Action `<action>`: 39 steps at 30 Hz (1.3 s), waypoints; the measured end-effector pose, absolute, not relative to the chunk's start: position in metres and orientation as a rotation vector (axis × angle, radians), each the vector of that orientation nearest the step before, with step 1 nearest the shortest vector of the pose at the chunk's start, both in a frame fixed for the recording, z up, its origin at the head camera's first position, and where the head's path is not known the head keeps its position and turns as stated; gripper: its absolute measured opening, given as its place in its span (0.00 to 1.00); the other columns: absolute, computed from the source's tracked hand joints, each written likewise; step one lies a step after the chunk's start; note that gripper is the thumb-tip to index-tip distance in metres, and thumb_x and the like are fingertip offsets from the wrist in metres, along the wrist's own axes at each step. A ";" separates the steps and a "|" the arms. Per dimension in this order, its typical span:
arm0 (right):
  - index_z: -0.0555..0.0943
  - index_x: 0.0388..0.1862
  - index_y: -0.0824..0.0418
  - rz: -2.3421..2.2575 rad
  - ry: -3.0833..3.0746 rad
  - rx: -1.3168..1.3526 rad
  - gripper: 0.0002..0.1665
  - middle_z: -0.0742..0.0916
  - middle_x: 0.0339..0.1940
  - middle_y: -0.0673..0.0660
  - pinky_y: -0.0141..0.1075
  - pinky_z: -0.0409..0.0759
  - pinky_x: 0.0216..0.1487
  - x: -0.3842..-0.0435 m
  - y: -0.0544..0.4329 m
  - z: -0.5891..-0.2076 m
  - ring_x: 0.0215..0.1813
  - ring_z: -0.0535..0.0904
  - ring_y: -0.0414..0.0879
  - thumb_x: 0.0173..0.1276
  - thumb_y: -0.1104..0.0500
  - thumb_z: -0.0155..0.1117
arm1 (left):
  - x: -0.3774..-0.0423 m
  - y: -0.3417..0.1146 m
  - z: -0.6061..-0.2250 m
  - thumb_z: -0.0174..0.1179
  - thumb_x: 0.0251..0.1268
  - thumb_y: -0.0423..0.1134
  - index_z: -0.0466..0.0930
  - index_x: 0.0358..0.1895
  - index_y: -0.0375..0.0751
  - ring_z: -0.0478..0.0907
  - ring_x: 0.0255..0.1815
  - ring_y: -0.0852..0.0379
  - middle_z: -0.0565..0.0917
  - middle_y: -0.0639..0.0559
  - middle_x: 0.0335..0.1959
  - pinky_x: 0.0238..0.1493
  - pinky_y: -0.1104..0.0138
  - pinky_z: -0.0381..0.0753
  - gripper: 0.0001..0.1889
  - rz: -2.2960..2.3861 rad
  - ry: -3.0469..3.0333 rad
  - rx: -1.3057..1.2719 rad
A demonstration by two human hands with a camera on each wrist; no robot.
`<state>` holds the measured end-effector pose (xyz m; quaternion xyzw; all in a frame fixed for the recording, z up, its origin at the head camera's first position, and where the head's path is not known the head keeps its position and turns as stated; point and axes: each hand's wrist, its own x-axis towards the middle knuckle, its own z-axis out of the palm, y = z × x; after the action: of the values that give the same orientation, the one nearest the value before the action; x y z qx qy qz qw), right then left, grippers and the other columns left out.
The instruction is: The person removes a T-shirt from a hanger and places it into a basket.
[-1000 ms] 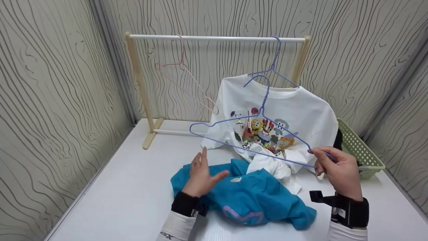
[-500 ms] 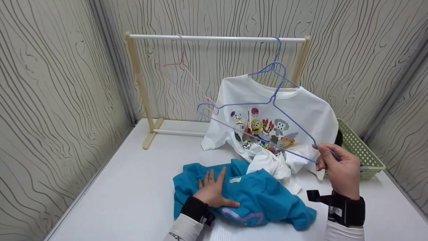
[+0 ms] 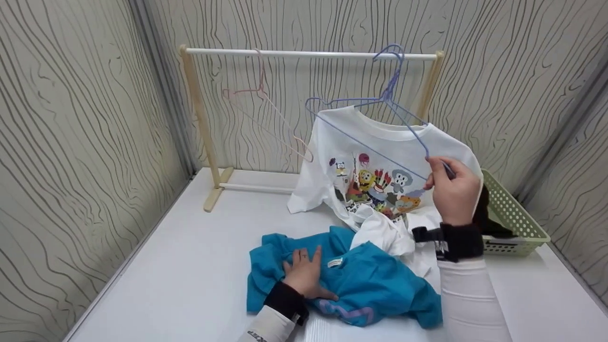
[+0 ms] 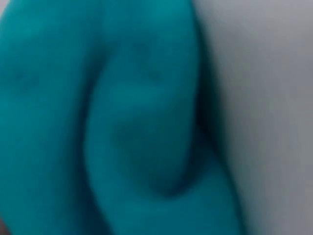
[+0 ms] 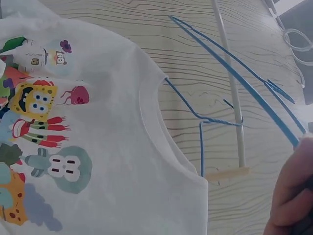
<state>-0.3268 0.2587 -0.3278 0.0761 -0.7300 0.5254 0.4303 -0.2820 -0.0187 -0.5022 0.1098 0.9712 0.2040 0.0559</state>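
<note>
My right hand (image 3: 456,190) grips one end of a bluish-purple wire hanger (image 3: 365,144), which carries no garment. Its hook overlaps the rail in the head view, beside the hook of a similar hanger holding a white cartoon-print T-shirt (image 3: 456,147). From the right wrist, the held hanger (image 5: 234,73) slants across the rail, with my fingers at the lower right edge. My left hand (image 3: 304,275) rests with spread fingers on a crumpled teal shirt (image 3: 380,285) lying on the table. Only folds of that teal cloth (image 4: 142,107) fill the left wrist view; the hand is hidden there.
A small clothes rack with a white rail (image 3: 308,54) and wooden legs stands at the back of the white table (image 3: 180,256). On its left hangs a pink hanger (image 3: 247,90). At right, a green perforated basket (image 3: 517,213) holds dark cloth (image 3: 489,218).
My right hand has raised the hanger up and away toward the rail, lately shifting left. My left hand has come down from above onto the teal shirt.
</note>
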 end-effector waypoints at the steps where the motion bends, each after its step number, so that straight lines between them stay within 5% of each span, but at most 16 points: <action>1: 0.88 0.42 0.70 1.298 -1.841 0.194 0.14 0.77 0.12 0.37 0.24 0.68 0.19 -0.333 0.254 -0.323 0.15 0.75 0.31 0.77 0.59 0.63 | -0.282 -0.019 -0.502 0.81 0.38 0.67 0.58 0.81 0.40 0.58 0.77 0.30 0.64 0.28 0.75 0.68 0.25 0.60 0.66 0.617 2.948 0.334; 9: 0.86 0.50 0.66 1.285 -2.012 0.239 0.19 0.78 0.15 0.36 0.26 0.67 0.21 -0.376 0.215 -0.295 0.19 0.77 0.34 0.82 0.52 0.55 | -0.282 -0.019 -0.502 0.81 0.37 0.67 0.59 0.80 0.40 0.58 0.76 0.30 0.65 0.29 0.75 0.67 0.25 0.61 0.66 0.620 2.942 0.321; 23: 0.83 0.53 0.68 1.368 -2.216 0.323 0.18 0.80 0.20 0.46 0.25 0.75 0.30 -0.403 0.171 -0.303 0.23 0.78 0.36 0.84 0.58 0.50 | -0.283 -0.019 -0.503 0.81 0.37 0.68 0.60 0.80 0.41 0.60 0.75 0.31 0.66 0.30 0.73 0.66 0.25 0.62 0.65 0.608 2.962 0.318; 30: 0.81 0.62 0.64 1.368 -2.317 0.331 0.21 0.85 0.42 0.65 0.25 0.78 0.35 -0.404 0.163 -0.317 0.35 0.87 0.52 0.86 0.56 0.46 | -0.279 -0.017 -0.501 0.81 0.38 0.67 0.61 0.79 0.39 0.61 0.74 0.32 0.67 0.30 0.73 0.65 0.26 0.64 0.65 0.596 2.983 0.346; 39: 0.77 0.66 0.68 1.394 -2.340 0.346 0.22 0.86 0.52 0.68 0.23 0.77 0.40 -0.408 0.166 -0.325 0.50 0.88 0.60 0.86 0.59 0.43 | -0.278 -0.017 -0.498 0.82 0.37 0.67 0.61 0.79 0.39 0.62 0.73 0.33 0.68 0.31 0.72 0.65 0.27 0.65 0.64 0.572 3.000 0.323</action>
<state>-0.4077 0.1656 -0.3253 0.1237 -0.8357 0.4976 0.1966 -0.2784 -0.0169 -0.4984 0.1051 0.9762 0.1862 0.0353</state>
